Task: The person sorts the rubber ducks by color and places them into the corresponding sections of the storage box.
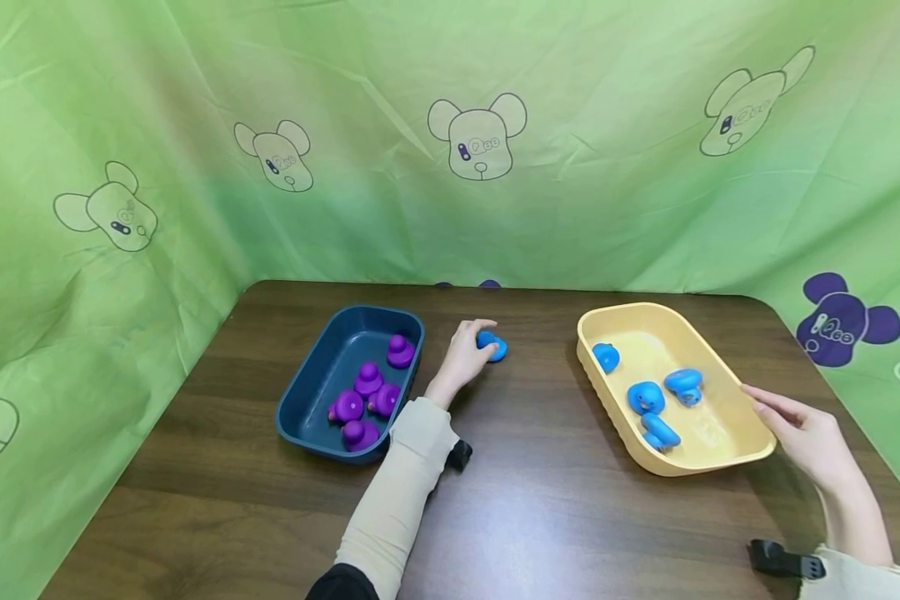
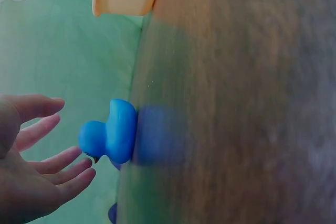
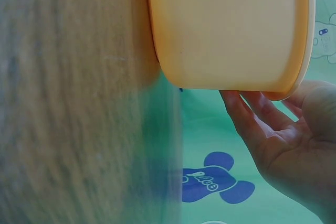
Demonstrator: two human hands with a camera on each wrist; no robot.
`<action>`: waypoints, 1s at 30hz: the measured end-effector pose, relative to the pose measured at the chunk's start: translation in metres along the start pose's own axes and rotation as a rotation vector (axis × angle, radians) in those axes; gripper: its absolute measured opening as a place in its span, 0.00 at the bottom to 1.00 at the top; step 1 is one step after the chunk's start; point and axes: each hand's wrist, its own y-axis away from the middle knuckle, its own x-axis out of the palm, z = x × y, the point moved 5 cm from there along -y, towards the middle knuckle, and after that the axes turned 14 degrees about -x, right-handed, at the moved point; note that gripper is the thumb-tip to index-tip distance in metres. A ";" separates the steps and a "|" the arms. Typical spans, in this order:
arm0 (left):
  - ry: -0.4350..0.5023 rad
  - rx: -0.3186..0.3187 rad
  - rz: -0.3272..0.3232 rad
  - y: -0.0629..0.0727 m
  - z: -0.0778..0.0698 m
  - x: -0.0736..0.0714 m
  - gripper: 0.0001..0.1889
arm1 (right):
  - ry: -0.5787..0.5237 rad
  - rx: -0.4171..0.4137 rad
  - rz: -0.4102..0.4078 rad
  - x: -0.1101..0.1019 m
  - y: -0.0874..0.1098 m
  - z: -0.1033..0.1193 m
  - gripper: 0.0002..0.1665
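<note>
A blue rubber duck (image 1: pixel 492 345) sits on the table between two tubs. My left hand (image 1: pixel 465 354) reaches over it; in the left wrist view, the fingers and thumb of the left hand (image 2: pixel 39 166) are spread, with the fingertips close by the head of the blue duck (image 2: pixel 120 132). At the right stands a yellow tub (image 1: pixel 727 421) with several blue ducks (image 1: pixel 647 397) inside. My right hand (image 1: pixel 813 433) rests against its right end; in the right wrist view, the extended fingers of the right hand (image 3: pixel 286 145) lie along the outer wall, partly hidden behind it.
A dark blue tub (image 1: pixel 307 392) holding several purple rubber ducks (image 1: pixel 368 379) stands left of my left forearm. Both tubs are on a brown wooden table (image 1: pixel 525 500). A green curtain (image 1: pixel 375 208) with mouse drawings hangs behind the table's far edge and at the sides.
</note>
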 end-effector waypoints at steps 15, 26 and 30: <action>0.057 -0.021 -0.040 -0.043 0.047 0.025 0.22 | -0.003 0.000 0.003 0.000 0.001 -0.001 0.17; 0.111 0.068 -0.107 -0.196 0.201 0.124 0.23 | -0.006 -0.010 -0.002 0.000 0.001 0.000 0.17; 0.118 0.050 -0.085 -0.211 0.216 0.134 0.24 | -0.020 -0.010 -0.003 0.000 0.000 0.000 0.18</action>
